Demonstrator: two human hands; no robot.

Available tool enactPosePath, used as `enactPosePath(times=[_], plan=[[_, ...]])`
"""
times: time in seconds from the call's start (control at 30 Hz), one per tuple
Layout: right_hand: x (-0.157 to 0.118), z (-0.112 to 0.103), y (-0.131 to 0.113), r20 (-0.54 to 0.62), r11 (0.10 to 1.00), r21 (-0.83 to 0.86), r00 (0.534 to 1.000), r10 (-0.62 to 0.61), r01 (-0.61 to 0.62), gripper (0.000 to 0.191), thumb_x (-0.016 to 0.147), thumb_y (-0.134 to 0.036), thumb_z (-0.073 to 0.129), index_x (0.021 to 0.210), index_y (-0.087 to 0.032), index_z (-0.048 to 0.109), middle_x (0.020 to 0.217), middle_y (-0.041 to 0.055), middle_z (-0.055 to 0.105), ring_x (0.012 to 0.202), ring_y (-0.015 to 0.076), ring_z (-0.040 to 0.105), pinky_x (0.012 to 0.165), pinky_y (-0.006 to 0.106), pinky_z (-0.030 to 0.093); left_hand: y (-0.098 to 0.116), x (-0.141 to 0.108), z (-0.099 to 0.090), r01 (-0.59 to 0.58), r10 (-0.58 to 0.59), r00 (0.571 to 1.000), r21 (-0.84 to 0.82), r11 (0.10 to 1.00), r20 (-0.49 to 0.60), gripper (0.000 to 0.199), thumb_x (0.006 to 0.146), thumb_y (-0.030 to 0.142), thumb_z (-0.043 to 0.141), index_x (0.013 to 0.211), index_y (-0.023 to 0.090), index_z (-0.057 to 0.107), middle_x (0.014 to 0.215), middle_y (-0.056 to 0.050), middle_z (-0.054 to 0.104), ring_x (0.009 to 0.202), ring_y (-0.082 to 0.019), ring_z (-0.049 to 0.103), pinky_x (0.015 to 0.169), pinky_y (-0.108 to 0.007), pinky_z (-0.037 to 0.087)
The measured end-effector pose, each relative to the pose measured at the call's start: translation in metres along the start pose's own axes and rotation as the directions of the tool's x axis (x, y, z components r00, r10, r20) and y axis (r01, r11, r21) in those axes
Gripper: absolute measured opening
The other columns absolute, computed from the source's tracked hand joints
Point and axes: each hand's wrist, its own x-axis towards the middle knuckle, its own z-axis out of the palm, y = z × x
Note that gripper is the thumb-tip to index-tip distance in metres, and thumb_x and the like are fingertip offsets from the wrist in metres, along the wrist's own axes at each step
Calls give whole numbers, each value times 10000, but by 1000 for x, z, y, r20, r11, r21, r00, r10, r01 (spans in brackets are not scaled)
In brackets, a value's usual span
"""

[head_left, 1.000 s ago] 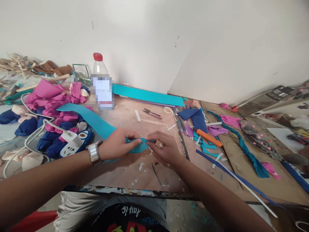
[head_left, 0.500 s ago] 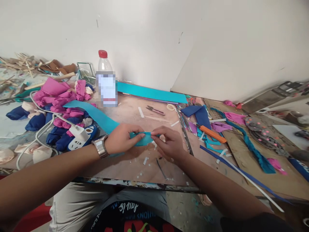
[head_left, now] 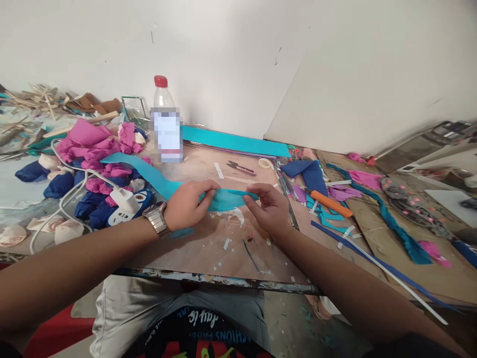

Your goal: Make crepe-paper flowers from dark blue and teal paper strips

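A long turquoise strip [head_left: 229,199], of crepe paper or thin cloth, stretches between my two hands over the table. My left hand [head_left: 188,205] pinches it between thumb and fingers, and its loose tail runs back to the left onto a pink and blue pile. At the strip's right end my right hand [head_left: 270,209] grips it with thumb and forefinger. The piece between the hands looks folded lengthwise. A white scrap [head_left: 235,216] lies just below it.
At the left lie pink bundles [head_left: 89,134], dark blue bundles [head_left: 57,186] and a white-corded power strip [head_left: 128,209]. Behind my hands stand a red-capped bottle [head_left: 164,94], snips [head_left: 241,168] and a tape roll [head_left: 265,163]. An orange cutter [head_left: 330,202] lies at right.
My right hand has moved right and slightly up, away from my left. A longer, flatter stretch of the turquoise strip now shows between them.
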Motion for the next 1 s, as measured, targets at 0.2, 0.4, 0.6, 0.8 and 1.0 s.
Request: enactPosePath(times=[0.2, 0.4, 0.6, 0.8, 1.0], plan=[[-6, 9, -8, 124, 998, -28, 991, -47, 51, 174, 913, -274, 727, 1080, -230, 705, 944, 40, 767, 825, 161, 721, 746, 284, 593, 4, -3, 6, -120, 125, 991, -93, 988, 47, 301, 963, 429, 603, 1078, 184, 736, 1082, -69, 790, 1010, -242, 711, 916, -358, 501], [-7, 12, -20, 216, 991, -7, 968, -127, 132, 182, 908, -275, 726, 1081, -225, 698, 951, 46, 774, 833, 163, 723, 771, 283, 603, 7, -4, 6, -10, 33, 995, -235, 972, 92, 263, 986, 367, 575, 931, 191, 762, 888, -23, 788, 787, -156, 694, 730, -267, 487], [-6, 11, -29, 278, 988, 41, 948, -155, 150, 158, 920, -227, 705, 1077, -221, 692, 938, 54, 762, 801, 157, 706, 732, 288, 587, 6, -3, 5, 81, -29, 988, -353, 932, 149, 252, 954, 321, 594, 832, 174, 759, 786, -13, 767, 711, -138, 658, 692, -251, 485], [-3, 9, -31, 295, 990, 62, 945, -140, 128, 112, 927, -198, 698, 1034, -230, 710, 888, 36, 749, 736, 138, 680, 683, 275, 570, 6, -6, 7, 69, -25, 992, -351, 934, 128, 248, 948, 347, 626, 872, 163, 773, 765, -19, 759, 683, -130, 647, 643, -238, 462], [-1, 9, -25, 263, 991, 27, 956, -133, 130, 108, 936, -229, 685, 1037, -242, 721, 910, 47, 756, 765, 157, 680, 700, 308, 574, 8, -7, 9, 124, -73, 987, -384, 915, 144, 278, 948, 358, 626, 799, 155, 745, 714, -23, 746, 646, -132, 654, 606, -226, 473]])
